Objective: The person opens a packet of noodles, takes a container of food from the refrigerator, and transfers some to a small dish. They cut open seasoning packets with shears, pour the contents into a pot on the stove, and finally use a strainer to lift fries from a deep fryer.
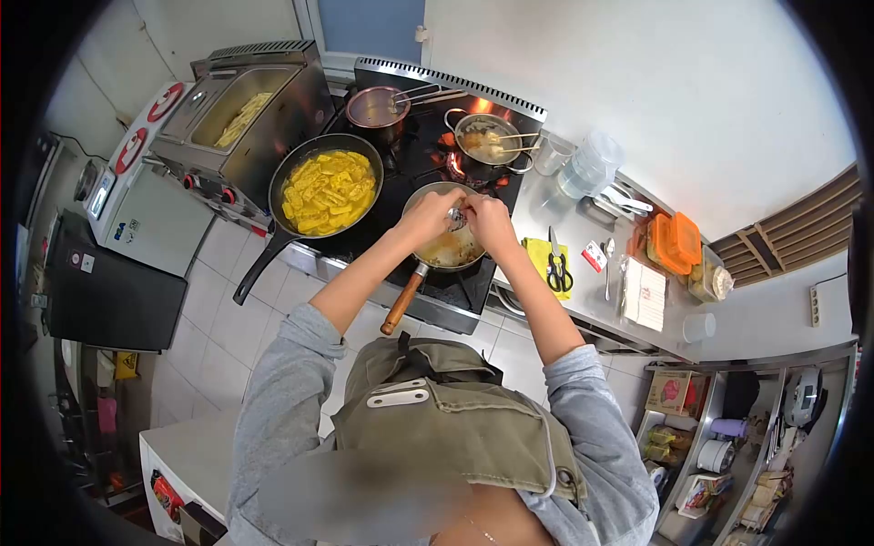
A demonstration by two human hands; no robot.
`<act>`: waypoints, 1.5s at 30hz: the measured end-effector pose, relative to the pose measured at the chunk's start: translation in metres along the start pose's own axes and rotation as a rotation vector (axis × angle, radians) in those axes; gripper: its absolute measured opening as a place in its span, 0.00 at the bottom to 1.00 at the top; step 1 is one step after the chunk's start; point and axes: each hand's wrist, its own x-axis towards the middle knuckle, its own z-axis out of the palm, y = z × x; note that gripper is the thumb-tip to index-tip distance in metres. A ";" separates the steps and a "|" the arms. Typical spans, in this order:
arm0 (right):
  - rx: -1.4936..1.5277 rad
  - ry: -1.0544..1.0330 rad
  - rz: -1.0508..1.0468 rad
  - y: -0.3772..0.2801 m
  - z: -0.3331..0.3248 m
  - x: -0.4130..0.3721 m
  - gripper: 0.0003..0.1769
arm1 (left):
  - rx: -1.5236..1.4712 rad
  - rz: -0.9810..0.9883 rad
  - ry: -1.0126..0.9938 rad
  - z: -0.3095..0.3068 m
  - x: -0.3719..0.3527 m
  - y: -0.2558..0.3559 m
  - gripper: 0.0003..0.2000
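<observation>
Both my hands are raised over a light-coloured pan (446, 252) with a wooden handle, on the front right of the stove. My left hand (431, 217) and my right hand (490, 224) meet at the fingertips around a small shiny, clear or silvery item (456, 218), too small to name. Fingers of both hands are closed on it. Brownish bits and some liquid lie in the pan below. To the left, a large black pan (278, 196) holds yellow pieces (328, 192) in oil.
Behind are a small pot (376, 109) and a two-handled pot (487, 139) with sticks over a flame. A fryer (273, 118) stands left. On the right counter lie black scissors (557, 270) on a yellow cloth, a spoon (609, 264), orange-lidded containers (678, 241) and a clear jug (592, 166).
</observation>
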 end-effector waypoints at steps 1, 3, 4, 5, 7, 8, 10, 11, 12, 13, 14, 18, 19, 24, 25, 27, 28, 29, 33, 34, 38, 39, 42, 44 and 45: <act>-0.001 0.000 -0.002 -0.001 0.000 0.000 0.05 | 0.000 0.000 0.002 -0.003 0.001 -0.001 0.23; 0.088 -0.058 -0.001 -0.004 0.001 -0.005 0.05 | -0.092 -0.118 -0.019 -0.009 0.001 -0.004 0.22; 0.087 -0.059 0.001 -0.002 0.004 -0.005 0.05 | -0.094 -0.118 -0.020 -0.008 0.000 -0.003 0.22; 0.042 -0.020 -0.002 0.002 0.008 -0.006 0.05 | -0.057 -0.052 -0.021 -0.005 0.000 0.000 0.22; -0.005 0.021 -0.007 -0.001 0.006 -0.006 0.05 | -0.019 0.015 -0.019 -0.004 0.001 -0.001 0.21; 0.045 -0.006 0.012 -0.002 0.004 -0.008 0.05 | -0.015 -0.027 -0.026 -0.005 0.001 -0.002 0.21; 0.093 -0.035 0.026 -0.004 0.004 -0.008 0.04 | -0.012 -0.071 -0.028 -0.001 0.001 -0.010 0.20; 0.092 -0.017 0.038 -0.004 0.006 -0.010 0.05 | -0.018 -0.017 -0.025 0.004 0.001 -0.015 0.21; 0.092 0.001 0.050 -0.005 0.008 -0.011 0.05 | -0.024 0.035 -0.023 0.007 -0.001 -0.015 0.21; 0.091 -0.003 0.047 -0.005 0.008 -0.012 0.05 | -0.030 0.088 -0.016 0.008 -0.001 -0.015 0.21; 0.038 0.027 0.018 -0.004 0.007 -0.010 0.05 | 0.041 0.011 -0.055 0.014 -0.004 -0.012 0.22; 0.013 0.039 0.057 -0.012 0.002 -0.011 0.05 | -0.118 0.006 0.002 -0.006 -0.007 -0.008 0.23; 0.014 0.036 0.052 -0.012 0.003 -0.010 0.05 | -0.118 0.002 0.007 -0.008 -0.006 -0.009 0.23; -0.113 0.075 0.027 -0.016 0.002 -0.009 0.05 | -0.133 0.153 0.142 -0.001 -0.015 -0.005 0.23; -0.109 0.069 0.020 -0.019 0.001 -0.009 0.05 | -0.130 0.145 0.149 -0.001 -0.015 -0.005 0.23; -0.152 0.049 0.016 -0.023 -0.002 -0.010 0.05 | -0.221 0.089 0.227 -0.001 -0.016 -0.006 0.21; -0.125 0.060 0.000 -0.026 -0.002 -0.010 0.04 | -0.199 0.030 0.206 -0.002 -0.017 -0.007 0.20; -0.127 0.056 -0.007 -0.026 -0.001 -0.011 0.04 | -0.199 0.026 0.214 -0.003 -0.018 -0.009 0.20; -0.068 0.062 0.009 -0.033 0.001 -0.018 0.04 | 0.047 -0.033 0.175 -0.013 -0.031 0.009 0.17; -0.106 0.074 0.010 -0.037 -0.002 -0.017 0.04 | 0.191 -0.044 0.145 -0.015 -0.033 0.015 0.16; -0.115 0.052 0.070 -0.045 0.002 -0.023 0.04 | 0.115 -0.089 0.149 -0.012 -0.026 -0.003 0.15; -0.120 0.050 0.067 -0.042 0.003 -0.023 0.04 | 0.149 0.002 0.184 -0.007 -0.027 0.000 0.14; -0.154 0.019 0.049 -0.034 0.008 -0.030 0.04 | 0.164 0.036 0.175 -0.003 -0.031 -0.003 0.13; -0.136 0.073 0.046 -0.032 0.007 -0.028 0.04 | 0.152 -0.010 0.144 -0.006 -0.025 -0.008 0.13; -0.139 0.074 0.050 -0.031 0.010 -0.031 0.04 | 0.203 0.002 0.160 -0.004 -0.022 -0.008 0.13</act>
